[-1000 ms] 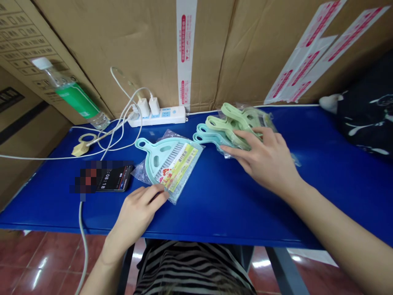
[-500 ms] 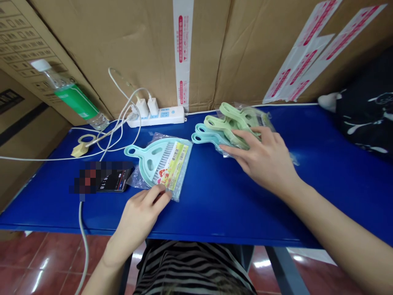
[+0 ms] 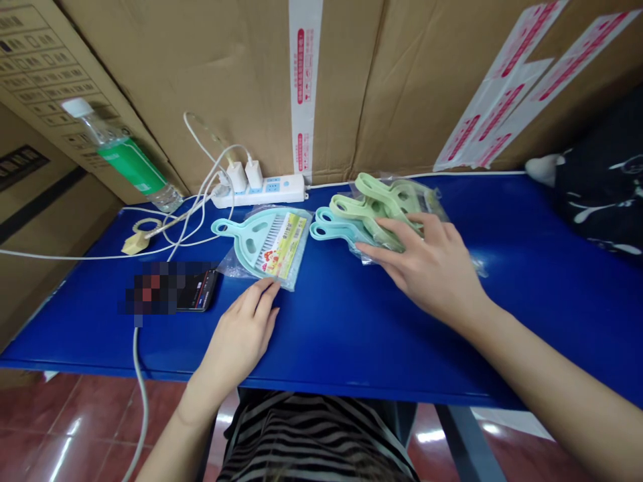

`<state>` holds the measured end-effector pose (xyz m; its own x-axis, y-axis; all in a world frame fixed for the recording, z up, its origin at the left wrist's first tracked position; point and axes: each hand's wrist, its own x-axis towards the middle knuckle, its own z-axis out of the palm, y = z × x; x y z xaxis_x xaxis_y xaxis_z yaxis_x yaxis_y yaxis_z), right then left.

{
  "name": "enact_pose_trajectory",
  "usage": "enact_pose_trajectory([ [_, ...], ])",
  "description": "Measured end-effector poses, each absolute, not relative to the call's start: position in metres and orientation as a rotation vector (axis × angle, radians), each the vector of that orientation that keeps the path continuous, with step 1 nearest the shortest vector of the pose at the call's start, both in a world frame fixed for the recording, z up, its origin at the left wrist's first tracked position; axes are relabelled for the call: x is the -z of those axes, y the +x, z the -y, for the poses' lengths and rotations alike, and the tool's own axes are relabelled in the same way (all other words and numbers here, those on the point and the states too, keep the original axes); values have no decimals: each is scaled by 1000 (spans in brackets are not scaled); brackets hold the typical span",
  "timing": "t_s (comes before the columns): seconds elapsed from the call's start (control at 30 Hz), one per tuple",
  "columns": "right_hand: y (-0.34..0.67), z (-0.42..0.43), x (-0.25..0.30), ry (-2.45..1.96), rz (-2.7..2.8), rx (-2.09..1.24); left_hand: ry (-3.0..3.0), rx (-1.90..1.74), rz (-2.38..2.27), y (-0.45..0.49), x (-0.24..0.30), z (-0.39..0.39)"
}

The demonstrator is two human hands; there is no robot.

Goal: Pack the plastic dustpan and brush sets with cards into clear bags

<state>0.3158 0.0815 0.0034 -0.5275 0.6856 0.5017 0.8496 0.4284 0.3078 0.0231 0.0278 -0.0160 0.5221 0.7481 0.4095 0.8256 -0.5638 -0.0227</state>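
A light-blue dustpan and brush set [image 3: 251, 235] in clear plastic, with a yellow-green label card, lies flat on the blue table, its handle pointing left. My left hand [image 3: 246, 325] rests just in front of it, fingertips at the lower edge of its wrapper and not closed round it. To the right, green dustpan sets [image 3: 374, 209] and blue dustpan sets [image 3: 337, 227] overlap in a pile, also bagged. Across the pile's near side lies my right hand [image 3: 426, 261], its fingers spread on the wrappers; the hand covers part of the pile.
A white power strip [image 3: 261, 194] with plugged-in chargers and tangled cables stands along the cardboard boxes [image 3: 241, 67] at the back. A bottle with a green label [image 3: 133, 164] leans at the left. A phone [image 3: 198, 291] lies near my left hand; a dark patterned cloth item [image 3: 603, 181] sits far right.
The single blue dustpan set has slid away from me toward the power strip, my left fingertips staying at its near edge. My right hand remains on the pile, almost unmoved.
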Motion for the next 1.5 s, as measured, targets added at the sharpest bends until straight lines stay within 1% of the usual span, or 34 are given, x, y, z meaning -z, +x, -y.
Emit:
enact_pose_trajectory([
  [0.3,310,-79,-1,-1242,2364,832,-2607,488,1299,24,15,-28],
  [0.57,307,-76,-1,-1243,2382,754,-2550,482,1311,24,17,-25],
  [0.8,304,-75,-3,-1187,2364,770,-2614,465,1380,23,21,-27],
  [1.03,303,-75,-3,-1155,2350,755,-2583,438,1323,21,22,-29],
  [1.5,303,-75,-2,-1156,2355,747,-2559,398,1472,17,26,-27],
])
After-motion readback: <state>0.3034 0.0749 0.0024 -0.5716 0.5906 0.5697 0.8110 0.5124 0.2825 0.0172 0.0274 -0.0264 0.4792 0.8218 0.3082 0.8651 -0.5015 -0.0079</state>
